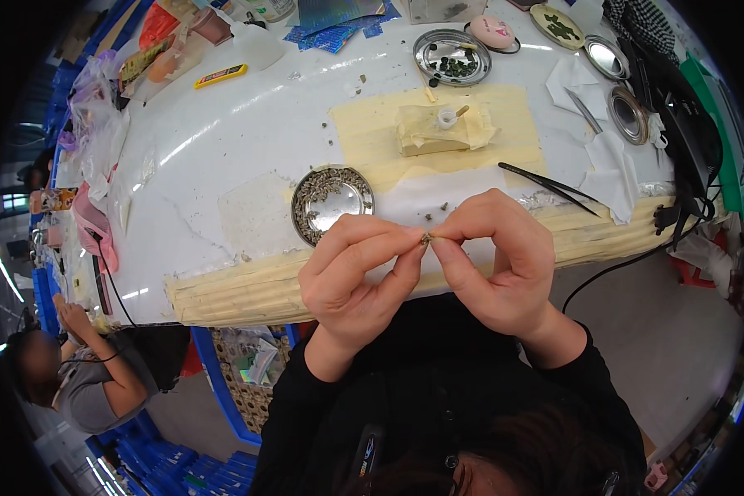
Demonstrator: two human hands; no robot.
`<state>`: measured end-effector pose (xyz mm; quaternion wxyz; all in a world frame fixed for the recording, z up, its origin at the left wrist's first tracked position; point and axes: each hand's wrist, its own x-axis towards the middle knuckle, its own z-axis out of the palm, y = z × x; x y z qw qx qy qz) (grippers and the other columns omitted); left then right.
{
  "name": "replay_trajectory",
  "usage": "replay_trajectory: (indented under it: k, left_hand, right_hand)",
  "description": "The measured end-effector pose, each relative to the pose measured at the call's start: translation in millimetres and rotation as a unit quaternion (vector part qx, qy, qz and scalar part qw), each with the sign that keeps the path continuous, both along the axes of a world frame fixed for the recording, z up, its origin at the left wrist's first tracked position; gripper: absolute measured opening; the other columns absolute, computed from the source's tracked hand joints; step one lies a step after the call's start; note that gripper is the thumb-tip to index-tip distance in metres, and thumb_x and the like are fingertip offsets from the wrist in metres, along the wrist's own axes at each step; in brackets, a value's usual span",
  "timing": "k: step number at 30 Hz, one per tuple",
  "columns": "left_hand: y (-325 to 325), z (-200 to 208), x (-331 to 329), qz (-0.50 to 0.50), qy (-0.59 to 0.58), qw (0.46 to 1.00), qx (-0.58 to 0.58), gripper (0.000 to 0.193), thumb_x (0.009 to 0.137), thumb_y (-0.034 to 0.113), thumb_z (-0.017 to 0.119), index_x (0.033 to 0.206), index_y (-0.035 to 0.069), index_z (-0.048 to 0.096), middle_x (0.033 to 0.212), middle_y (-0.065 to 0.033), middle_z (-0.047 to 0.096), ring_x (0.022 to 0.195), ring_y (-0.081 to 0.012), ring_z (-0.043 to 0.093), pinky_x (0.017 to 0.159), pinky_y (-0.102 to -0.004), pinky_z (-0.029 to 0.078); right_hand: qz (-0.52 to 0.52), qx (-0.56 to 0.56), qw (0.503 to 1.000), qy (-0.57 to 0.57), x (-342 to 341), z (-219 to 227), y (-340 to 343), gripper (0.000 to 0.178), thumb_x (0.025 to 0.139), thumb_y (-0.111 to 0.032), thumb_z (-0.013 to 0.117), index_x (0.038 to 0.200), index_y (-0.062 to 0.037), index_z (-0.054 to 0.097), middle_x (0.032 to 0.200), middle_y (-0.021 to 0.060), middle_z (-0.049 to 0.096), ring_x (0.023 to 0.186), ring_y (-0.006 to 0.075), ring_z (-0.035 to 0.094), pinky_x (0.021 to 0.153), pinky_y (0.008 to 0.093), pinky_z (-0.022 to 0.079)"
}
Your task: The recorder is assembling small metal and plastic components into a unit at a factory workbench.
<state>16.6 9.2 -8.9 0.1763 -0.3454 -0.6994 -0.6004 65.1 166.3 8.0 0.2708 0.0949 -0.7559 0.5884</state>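
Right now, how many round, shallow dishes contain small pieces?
3: round silver dish of brown pieces beyond the left hand; silver dish of blackish pieces, farther back; cream dish, right of that. Others may be hidden.

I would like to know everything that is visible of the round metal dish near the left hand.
The round, shallow dish looks like shiny silver-coloured metal, with a raised rim. Many tiny grey-brown pieces lie in it, crowded toward its left and far side; part of its reflective bottom is bare. It rests flat on the white tabletop, beyond the left hand; whether they touch is unclear.
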Motion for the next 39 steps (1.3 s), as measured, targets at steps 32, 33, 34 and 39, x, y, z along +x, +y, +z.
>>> replay_trajectory:
  k: [32,33,34,39]
  left_hand:
    - [-7,9,-13,-0.013,-0.082,0.996,0.040,0.021,0.073,-0.012,0.073,0.092,-0.004,0.072,0.083,-0.0105,0.068,0.072,-0.0164,0.063,0.063,-0.0254,0.048]
    - [-7,10,-13,-0.013,-0.080,0.996,0.035,0.021,0.073,-0.012,0.073,0.092,-0.003,0.072,0.082,-0.0104,0.068,0.072,-0.0166,0.063,0.063,-0.0255,0.048]
    - [-6,10,-13,-0.013,-0.077,0.997,0.030,0.021,0.073,-0.012,0.073,0.092,-0.003,0.072,0.082,-0.0103,0.068,0.072,-0.0167,0.064,0.063,-0.0256,0.049]
    - [-6,11,-13,-0.008,-0.071,0.997,0.018,0.022,0.073,-0.012,0.074,0.092,-0.003,0.072,0.082,-0.0104,0.068,0.072,-0.0174,0.064,0.063,-0.0259,0.049]
  right_hand:
    - [-0.080,0.073,0.992,0.060,-27,30,19,0.010,0.084,-0.004,0.072,0.091,0.0009,0.066,0.084,0.0079,0.065,0.074,0.0168,0.061,0.065,0.0270,0.049]
    - [-0.038,0.005,0.999,0.026,-24,28,16,0.010,0.086,-0.004,0.071,0.092,0.0016,0.065,0.085,0.0075,0.065,0.074,0.0154,0.061,0.066,0.0266,0.050]
    - [0.002,-0.041,0.999,0.012,-23,22,13,0.012,0.094,-0.007,0.063,0.099,0.0027,0.059,0.086,0.0069,0.065,0.077,0.0114,0.063,0.070,0.0248,0.052]
    - [0.092,-0.097,0.990,-0.049,-22,22,4,0.019,0.104,-0.015,0.042,0.105,0.0034,0.045,0.093,0.0155,0.063,0.087,0.0203,0.068,0.077,0.0309,0.058]
